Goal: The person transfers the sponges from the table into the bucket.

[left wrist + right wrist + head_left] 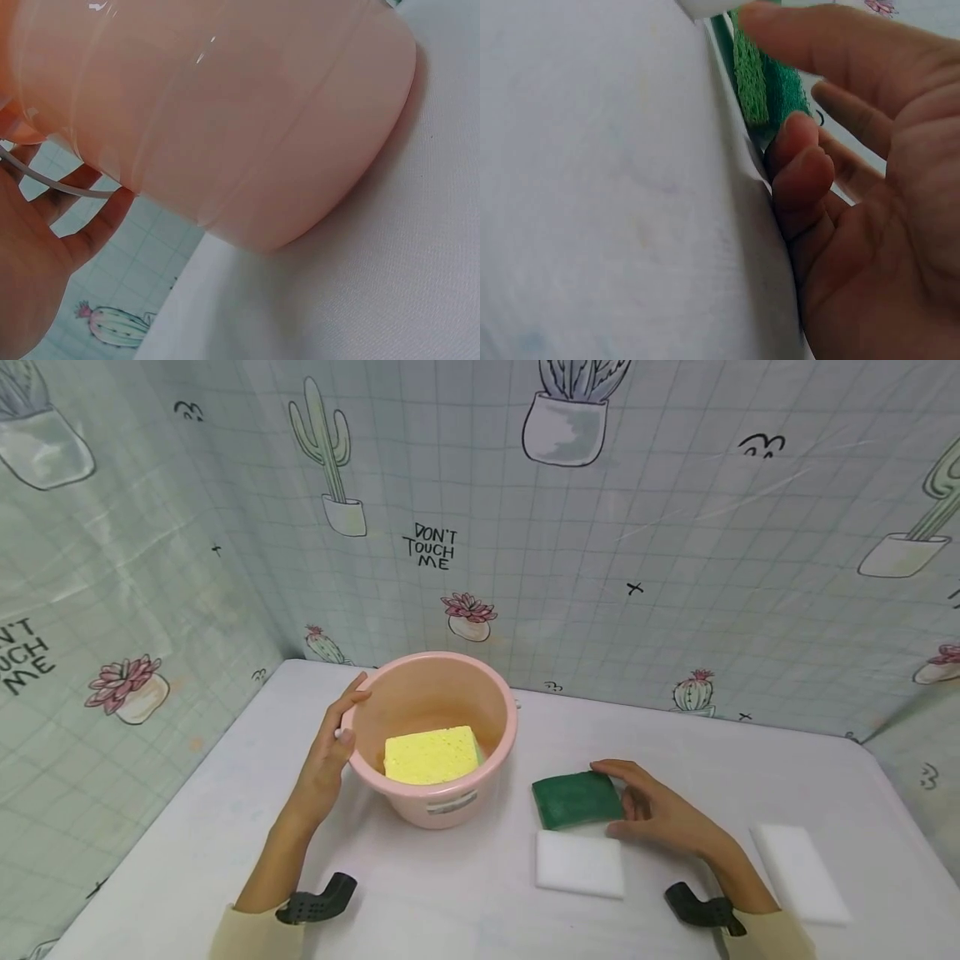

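Observation:
A pink bucket stands left of centre on the table, with a yellow sponge inside. My left hand grips its left rim; in the left wrist view, fingers touch the bucket wall beside the thin grey handle. To the right, my right hand holds the right end of a green scouring pad, index finger at the far edge and thumb near the close corner. The right wrist view shows green scouring material beyond the thumb, with the other fingers curled below. Part of the pad is hidden.
A white sponge block lies just in front of the green pad. Another white block is right of my right forearm. A cactus-print sheet hangs behind the white table and along its sides.

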A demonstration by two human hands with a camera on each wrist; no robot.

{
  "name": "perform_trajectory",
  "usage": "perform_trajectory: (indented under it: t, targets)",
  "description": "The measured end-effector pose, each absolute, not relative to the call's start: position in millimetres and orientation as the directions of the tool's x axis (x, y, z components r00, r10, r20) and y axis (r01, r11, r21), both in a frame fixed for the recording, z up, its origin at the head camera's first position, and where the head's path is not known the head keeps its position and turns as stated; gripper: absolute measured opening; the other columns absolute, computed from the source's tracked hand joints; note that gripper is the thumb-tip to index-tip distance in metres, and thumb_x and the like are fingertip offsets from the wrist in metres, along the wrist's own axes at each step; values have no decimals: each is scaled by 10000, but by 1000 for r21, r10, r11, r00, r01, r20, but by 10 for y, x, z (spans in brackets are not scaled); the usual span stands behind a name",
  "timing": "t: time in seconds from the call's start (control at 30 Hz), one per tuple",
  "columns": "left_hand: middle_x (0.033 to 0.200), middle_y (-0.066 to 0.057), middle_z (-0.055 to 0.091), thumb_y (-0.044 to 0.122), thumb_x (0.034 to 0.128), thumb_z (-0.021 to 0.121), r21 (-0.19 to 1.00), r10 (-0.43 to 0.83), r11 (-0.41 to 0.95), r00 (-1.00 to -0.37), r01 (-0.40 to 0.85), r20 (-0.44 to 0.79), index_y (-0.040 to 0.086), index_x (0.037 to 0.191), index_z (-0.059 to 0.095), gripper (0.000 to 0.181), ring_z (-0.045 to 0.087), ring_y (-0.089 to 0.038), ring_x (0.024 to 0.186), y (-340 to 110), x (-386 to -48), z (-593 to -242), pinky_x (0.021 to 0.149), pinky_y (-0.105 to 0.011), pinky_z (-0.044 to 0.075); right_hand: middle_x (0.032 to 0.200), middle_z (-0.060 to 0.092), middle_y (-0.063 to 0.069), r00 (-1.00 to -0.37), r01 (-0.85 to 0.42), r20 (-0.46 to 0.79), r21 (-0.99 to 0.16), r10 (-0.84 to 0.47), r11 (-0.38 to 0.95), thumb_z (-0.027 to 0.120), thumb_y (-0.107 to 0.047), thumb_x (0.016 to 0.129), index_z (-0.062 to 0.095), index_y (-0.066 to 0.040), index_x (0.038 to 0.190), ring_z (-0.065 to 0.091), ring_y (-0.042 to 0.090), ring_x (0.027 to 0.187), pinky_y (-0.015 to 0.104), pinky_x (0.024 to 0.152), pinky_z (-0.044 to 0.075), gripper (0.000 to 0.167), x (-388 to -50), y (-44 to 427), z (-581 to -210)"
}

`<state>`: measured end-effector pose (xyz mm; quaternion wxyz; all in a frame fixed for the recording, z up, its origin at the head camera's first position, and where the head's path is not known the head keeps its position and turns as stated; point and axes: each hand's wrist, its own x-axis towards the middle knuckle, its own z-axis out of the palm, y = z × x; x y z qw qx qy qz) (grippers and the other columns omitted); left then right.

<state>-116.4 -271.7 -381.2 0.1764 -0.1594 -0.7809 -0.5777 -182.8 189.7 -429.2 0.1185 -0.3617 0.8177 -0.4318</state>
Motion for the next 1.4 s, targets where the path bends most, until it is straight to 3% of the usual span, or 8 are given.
perform_trajectory:
  t: [0.2,0.4,0.67,1.4]
  targets:
    - [1578,68,161,261,989,348,850,45,275,-889,450,456,171,1438,348,458,113,-182,1441,-2752,-1138,-3813,1062,-638,145,1411,345,70,-708,-509,136,-779,-693,367,769,-64,788,388,-115,1446,500,114,679,252,554,457,762,-1773,1874,-4311]
    - [1575,85,163,284,986,362,855,44,273,-893,441,447,181,1439,352,464,116,-175,1440,-2768,-1113,-3814,1058,-639,161,1302,408,109,-728,-498,137,-780,-672,380,720,92,759,404,-68,1418,482,133,684,239,541,448,749,-1686,1819,-4290]
    - [1578,71,161,261,989,345,847,59,271,-886,458,460,173,1440,347,460,113,-180,1442,-2795,-1128,-3844,1065,-631,144,1373,363,59,-726,-453,100,-814,-680,363,757,-25,788,415,-135,1420,506,116,715,253,556,467,727,-1701,1855,-4332]
    - [1578,66,158,249,988,339,846,59,263,-883,464,466,170,1443,342,462,117,-175,1442,-2778,-1140,-3854,1064,-630,155,1387,395,107,-743,-392,91,-862,-664,321,743,-26,803,492,-91,1362,557,137,794,274,669,508,616,-1715,1881,-4323]
